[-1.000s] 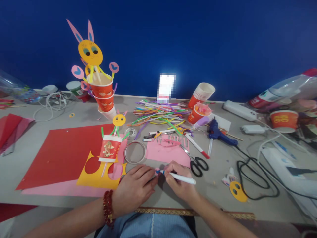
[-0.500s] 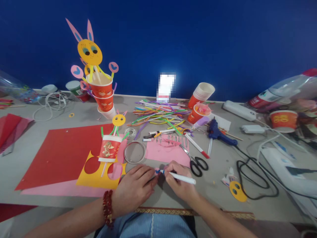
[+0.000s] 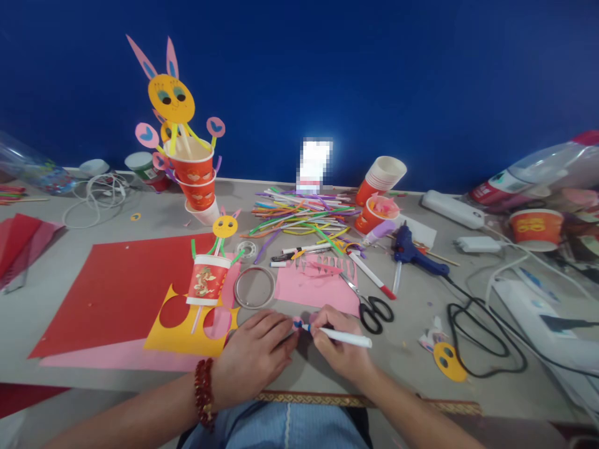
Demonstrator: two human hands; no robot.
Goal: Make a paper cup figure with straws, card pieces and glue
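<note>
In my right hand (image 3: 345, 354) a white marker (image 3: 350, 338) is gripped like a pen, its blue tip pointing left. That tip touches a small pink paper circle (image 3: 296, 320), where a blue mark shows. My left hand (image 3: 255, 355), with a red bead bracelet at the wrist, has its fingers closed together and holds the circle's left edge on the table. Another pink piece (image 3: 313, 317) lies partly hidden by my right fingers. Just beyond my hands are a roll of tape (image 3: 235, 288) and a pink sheet (image 3: 299, 293) with cut-outs.
Black-handled scissors (image 3: 372, 313) and a blue glue gun (image 3: 412, 252) with a looping cord are at right. A paper-cup figure (image 3: 206, 280) stands on yellow and red sheets at left, before a taller cup figure (image 3: 191, 168). Coloured sticks (image 3: 304, 212) are piled at the back.
The marker's tip has shifted slightly left and down on the pink circle, my right hand barely moving with it. My left hand stays in place.
</note>
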